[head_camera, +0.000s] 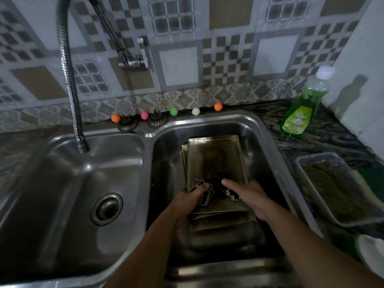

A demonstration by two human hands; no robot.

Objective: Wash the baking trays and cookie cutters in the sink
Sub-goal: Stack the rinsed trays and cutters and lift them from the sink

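A stack of stained metal baking trays (216, 156) lies in the right sink basin (164, 163). Several metal cookie cutters (204, 199) sit on the top tray's near end. My left hand (188, 201) grips the stack's near left edge, thumb on top beside a cutter. My right hand (248, 197) grips the near right edge, thumb lying over the tray next to a flower-shaped cutter (233, 194). Fingers of both hands are hidden under the trays.
The left sink basin (62, 183) has a drain (107, 208) and a flexible faucet hose (68, 75) over it. Green dish soap bottle (302, 109) stands on the right counter. A clear tub (340, 188) holds a scouring pad. Small coloured balls (174, 111) and strainers line the back edge.
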